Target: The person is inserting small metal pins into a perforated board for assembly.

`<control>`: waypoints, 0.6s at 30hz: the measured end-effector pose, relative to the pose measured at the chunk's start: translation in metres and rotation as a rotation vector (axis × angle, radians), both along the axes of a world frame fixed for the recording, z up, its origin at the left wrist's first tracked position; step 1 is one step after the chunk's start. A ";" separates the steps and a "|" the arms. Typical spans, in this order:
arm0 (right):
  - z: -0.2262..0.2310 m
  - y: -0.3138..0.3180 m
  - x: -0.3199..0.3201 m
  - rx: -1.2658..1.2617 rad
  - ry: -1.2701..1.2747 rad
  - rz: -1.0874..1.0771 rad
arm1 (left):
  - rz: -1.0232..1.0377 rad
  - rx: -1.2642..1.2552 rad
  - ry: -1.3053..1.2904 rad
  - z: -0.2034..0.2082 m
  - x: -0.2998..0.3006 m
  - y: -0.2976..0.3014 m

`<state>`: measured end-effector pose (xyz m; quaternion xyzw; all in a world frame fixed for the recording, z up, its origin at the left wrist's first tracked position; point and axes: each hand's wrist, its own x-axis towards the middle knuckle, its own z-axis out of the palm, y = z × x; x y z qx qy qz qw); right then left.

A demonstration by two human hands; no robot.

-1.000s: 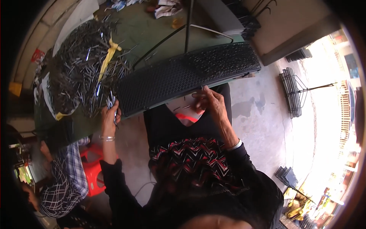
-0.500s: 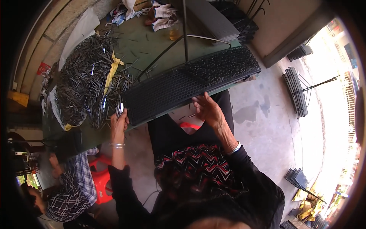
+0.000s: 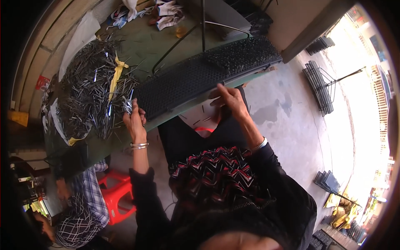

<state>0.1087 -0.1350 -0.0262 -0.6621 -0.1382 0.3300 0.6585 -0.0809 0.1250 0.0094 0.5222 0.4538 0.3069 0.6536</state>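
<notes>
A long black board (image 3: pixel 179 83) with rows of small holes lies slanted along the table's near edge. Its right part is covered by a dense, speckled dark layer (image 3: pixel 246 56). At the board's left end, my left hand (image 3: pixel 135 121) is closed around a small bunch of shiny thin metal strips (image 3: pixel 127 105). My right hand (image 3: pixel 231 101) is by the board's front edge, its fingers apart and partly bent, with nothing visible in them. Just left of my left hand rises a large heap of thin dark strips (image 3: pixel 83 89), with a yellow strip of cloth (image 3: pixel 116 77) across it.
Bent metal rods (image 3: pixel 203 29) stand behind the board. Gloves (image 3: pixel 170 14) and a cup of amber liquid (image 3: pixel 180 31) sit farther back on the green table (image 3: pixel 141 48). A red stool (image 3: pixel 116 193) and a person in a plaid sleeve (image 3: pixel 92 193) are at lower left. Dark racks (image 3: pixel 318 87) stand at right.
My left hand has turned more upright and moved slightly up with the strips. My right hand has shifted up along with the view, staying near the board's front edge.
</notes>
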 end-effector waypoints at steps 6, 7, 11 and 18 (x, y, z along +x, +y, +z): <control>0.070 0.048 0.004 -0.132 -1.218 -0.023 | -0.270 -0.403 -0.287 0.004 0.015 -0.085; 0.076 0.061 0.001 -0.122 -1.210 -0.020 | -0.387 -0.518 -0.316 -0.006 0.022 -0.099; 0.090 0.109 -0.029 -0.045 -1.662 0.274 | -0.720 -0.703 -0.400 -0.032 0.043 -0.151; 0.090 0.152 -0.083 0.193 -1.840 0.600 | -0.889 -0.435 -0.502 -0.016 0.072 -0.180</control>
